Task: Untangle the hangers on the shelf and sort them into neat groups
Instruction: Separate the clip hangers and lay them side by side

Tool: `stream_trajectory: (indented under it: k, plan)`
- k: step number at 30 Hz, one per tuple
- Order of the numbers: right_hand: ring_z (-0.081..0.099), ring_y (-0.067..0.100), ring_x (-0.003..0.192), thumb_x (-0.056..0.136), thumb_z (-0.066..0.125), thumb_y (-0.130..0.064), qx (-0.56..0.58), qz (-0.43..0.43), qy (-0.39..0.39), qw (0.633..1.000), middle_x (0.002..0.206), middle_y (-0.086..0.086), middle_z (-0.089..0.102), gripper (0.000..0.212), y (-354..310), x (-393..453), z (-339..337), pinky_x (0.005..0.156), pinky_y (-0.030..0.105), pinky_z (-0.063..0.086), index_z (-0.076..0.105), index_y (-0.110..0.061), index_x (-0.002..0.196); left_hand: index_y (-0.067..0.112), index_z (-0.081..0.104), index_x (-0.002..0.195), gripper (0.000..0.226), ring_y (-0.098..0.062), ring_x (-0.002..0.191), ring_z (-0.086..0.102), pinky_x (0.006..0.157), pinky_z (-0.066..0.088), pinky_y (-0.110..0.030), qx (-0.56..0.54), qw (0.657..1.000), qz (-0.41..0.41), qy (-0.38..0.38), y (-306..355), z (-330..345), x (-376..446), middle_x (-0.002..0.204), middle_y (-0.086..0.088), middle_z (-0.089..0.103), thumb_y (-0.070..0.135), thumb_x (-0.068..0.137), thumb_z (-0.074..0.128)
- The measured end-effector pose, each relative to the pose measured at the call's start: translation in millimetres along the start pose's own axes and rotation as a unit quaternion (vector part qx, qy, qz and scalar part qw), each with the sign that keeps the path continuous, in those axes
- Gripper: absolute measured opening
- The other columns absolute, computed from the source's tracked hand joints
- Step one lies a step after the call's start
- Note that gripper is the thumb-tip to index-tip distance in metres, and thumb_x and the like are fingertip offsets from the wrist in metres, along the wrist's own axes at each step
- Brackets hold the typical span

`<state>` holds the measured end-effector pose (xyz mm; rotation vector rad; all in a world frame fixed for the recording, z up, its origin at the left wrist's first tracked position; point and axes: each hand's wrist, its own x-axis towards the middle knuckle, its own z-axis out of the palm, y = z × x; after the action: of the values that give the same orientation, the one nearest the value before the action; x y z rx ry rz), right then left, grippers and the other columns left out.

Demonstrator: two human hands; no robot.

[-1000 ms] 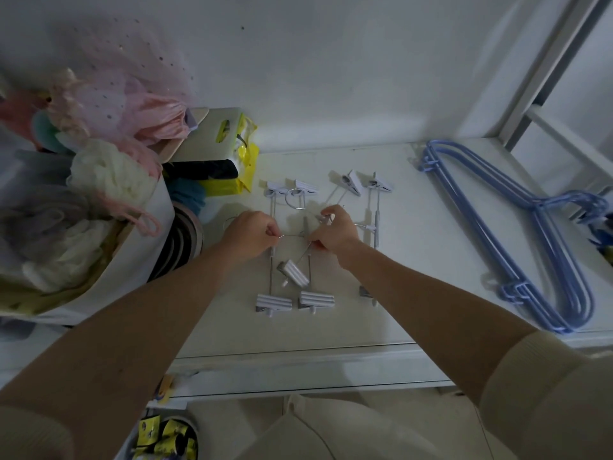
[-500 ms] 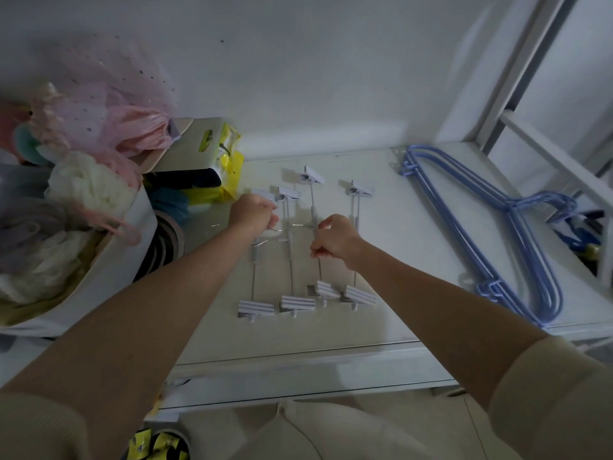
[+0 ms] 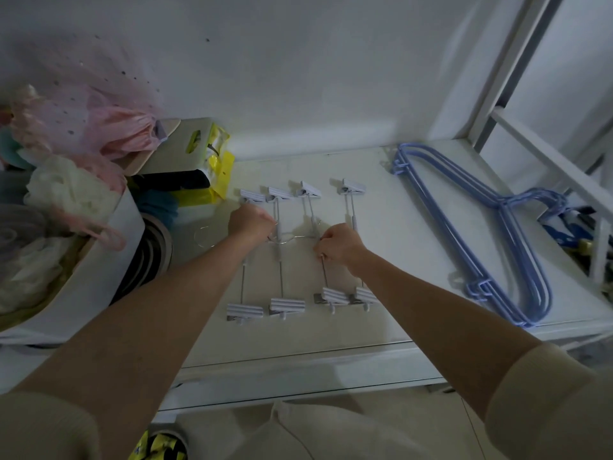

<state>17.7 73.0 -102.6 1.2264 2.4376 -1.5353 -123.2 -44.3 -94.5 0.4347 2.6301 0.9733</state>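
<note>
Four clip hangers (image 3: pixel 280 250) — lengthwise front-to-back.

— What's the room like?
— Dim. A plain white wall (image 3: pixel 298 78) fills the top of the frame, specked with a few dark dots.
— And the furniture?
— A white shelf (image 3: pixel 331 333) runs across the middle, with a white frame post (image 3: pixel 517 58) rising at upper right. Pale floor (image 3: pixel 381 426) shows along the bottom.

No text, label or number is legible anywhere
</note>
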Motion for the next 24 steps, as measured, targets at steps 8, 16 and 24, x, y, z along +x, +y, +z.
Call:
stream_trajectory:
  k: [8, 16, 24]
  plan:
    - [0.05, 0.017, 0.04, 0.082, 0.06, -0.01, 0.014, 0.014, 0.013, 1.0, 0.051, 0.008, 0.056, 0.027, -2.7, 3.9, 7.6, 0.049, 0.025, 0.046, 0.053, -0.009, 0.055, 0.02, 0.066, 0.062, 0.013, -0.029, 0.086, 0.071, 0.084, 0.058, -0.037, 0.05, 0.999, 0.002, -0.005, 0.1, -5.8, -0.6, 0.089, -0.01, 0.075, 0.01, 0.07, 0.064]
    - [0.061, 0.025, 0.051, 0.081, 0.056, -0.003, -0.029, 0.005, 0.017, 0.999, 0.073, 0.015, 0.065, 0.006, -12.3, 6.5, 10.3, 0.047, 0.026, 0.053, 0.059, -0.004, 0.077, 0.021, 0.065, 0.06, 0.013, -0.03, 0.086, 0.07, 0.083, 0.058, -0.037, 0.051, 0.999, 0.001, 0.0, -2.5, -4.8, 1.3, 0.089, -0.01, 0.075, 0.013, 0.07, 0.064]
    - [0.063, 0.028, 0.058, 0.081, 0.055, -0.003, -0.024, 0.005, 0.021, 0.999, 0.076, 0.017, 0.065, 0.006, -15.7, 10.6, 11.0, 0.059, 0.033, 0.058, 0.058, -0.005, 0.075, 0.016, 0.074, 0.08, 0.015, -0.028, 0.091, 0.067, 0.082, 0.056, -0.032, 0.052, 0.999, 0.005, 0.011, -2.8, -5.2, 8.3, 0.093, -0.009, 0.074, 0.013, 0.07, 0.063]
